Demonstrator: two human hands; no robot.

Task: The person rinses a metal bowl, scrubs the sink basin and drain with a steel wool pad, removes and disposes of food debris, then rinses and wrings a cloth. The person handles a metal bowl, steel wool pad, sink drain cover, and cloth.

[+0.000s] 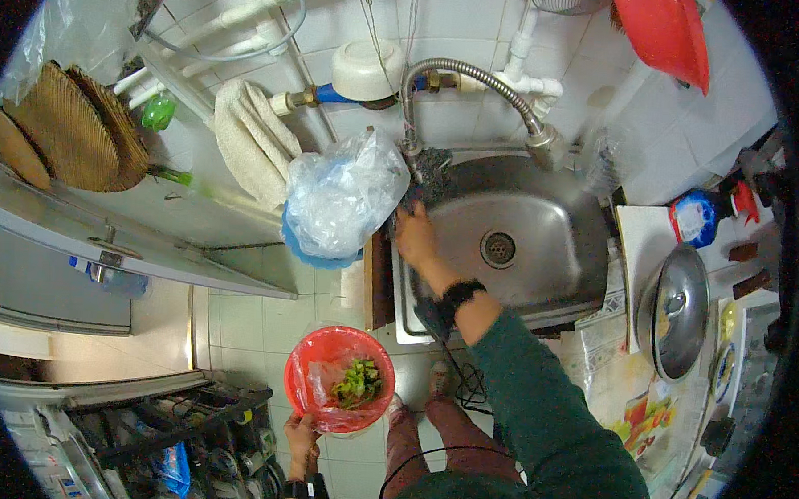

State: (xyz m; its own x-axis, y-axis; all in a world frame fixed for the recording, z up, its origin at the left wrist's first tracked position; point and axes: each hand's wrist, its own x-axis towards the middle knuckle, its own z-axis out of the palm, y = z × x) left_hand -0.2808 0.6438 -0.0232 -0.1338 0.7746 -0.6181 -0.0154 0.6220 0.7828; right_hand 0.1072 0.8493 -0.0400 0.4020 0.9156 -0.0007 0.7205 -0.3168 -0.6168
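Observation:
My left hand (303,436) grips the near rim of a red plastic basin (293,385), held over the tiled floor. A clear plastic bag lines the basin, and chopped green vegetable pieces (358,383) lie in it. With a dark band at its wrist, my right hand (415,235) reaches over the left edge of a stainless steel sink (539,255). Its fingertips are hidden in the dark area below the faucet's base, so what they touch cannot be told. Beside them hangs a bundle of clear and blue plastic bags (345,193). A flexible metal faucet (474,65) arches over the sink.
A cream towel (250,142) hangs left of the bags. Right of the sink stand a lidded metal pan (681,315) and a blue bottle (698,219). A crowded black rack (185,421) is at lower left. A cable (470,386) lies near my feet.

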